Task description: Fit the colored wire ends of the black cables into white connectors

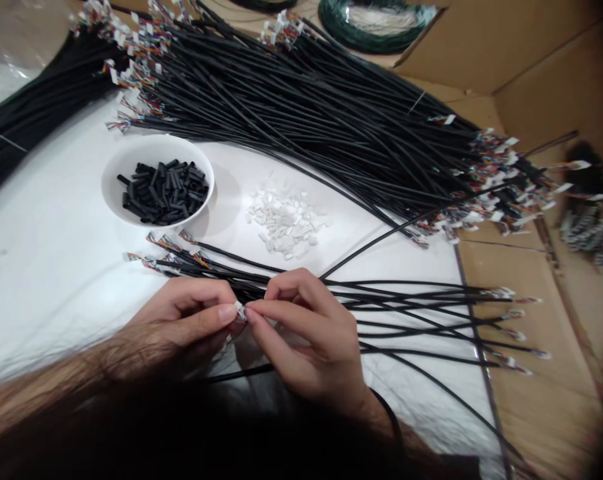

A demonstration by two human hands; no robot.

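Between my fingertips is a small white connector (239, 309) with thin coloured wires at its lower side. My left hand (186, 313) is closed, pinching the connector between thumb and index finger. From the other side my right hand (314, 327) is closed in a pinch at the connector's wire end; its fingertips cover part of the wires. Just beyond my hands lies a loose bunch of black cables (226, 270) with coloured wire ends. Another black cable (246, 374) passes below my right hand.
A white bowl (109, 193) holds short black tubes (166, 190). Right of it lies a pile of small white plastic pieces (286, 220). Large bundles of black cables (301, 100) fill the back. Cardboard (526, 280) borders the table's right edge; a dark green wire coil (331, 27) sits behind.
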